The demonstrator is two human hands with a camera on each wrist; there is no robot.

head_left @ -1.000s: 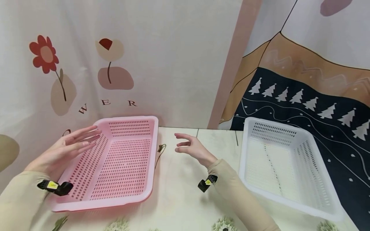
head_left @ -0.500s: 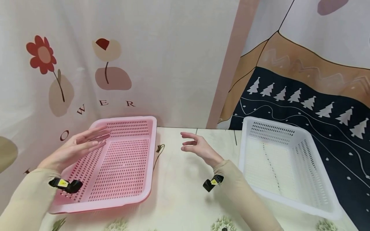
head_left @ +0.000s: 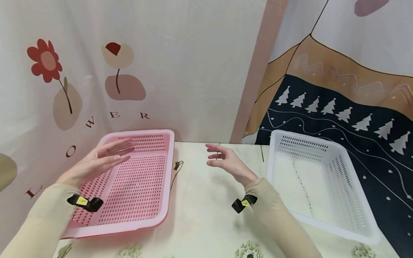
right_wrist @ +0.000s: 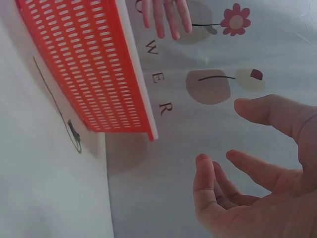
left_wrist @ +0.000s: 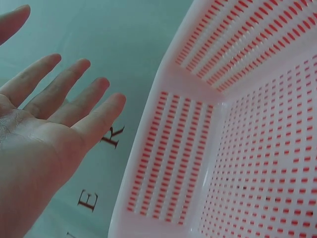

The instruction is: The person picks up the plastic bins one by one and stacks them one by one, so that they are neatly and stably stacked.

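My left hand [head_left: 100, 161] hovers over the left part of a pink perforated basket [head_left: 135, 190], fingers extended and holding nothing. In the left wrist view the left hand [left_wrist: 54, 119] shows spread fingers beside the basket's rim [left_wrist: 158, 79], apart from it. Between the two baskets, my right hand [head_left: 230, 163] hangs above the table with loosely bent fingers and nothing in them. The right wrist view shows the right hand [right_wrist: 262, 183] with a gap between thumb and fingers, and the red outer side of the pink basket [right_wrist: 94, 64] beyond.
A white perforated basket [head_left: 316, 186] stands on the right of the table [head_left: 200, 215], near the right forearm. Behind rises a printed curtain [head_left: 193, 71]. Both wrists carry small black cameras, on the left [head_left: 85, 202] and on the right [head_left: 244, 203].
My left hand has moved right, further over the pink basket. The right hand has shifted slightly right. Both baskets stay in place, and the head view has turned a little.
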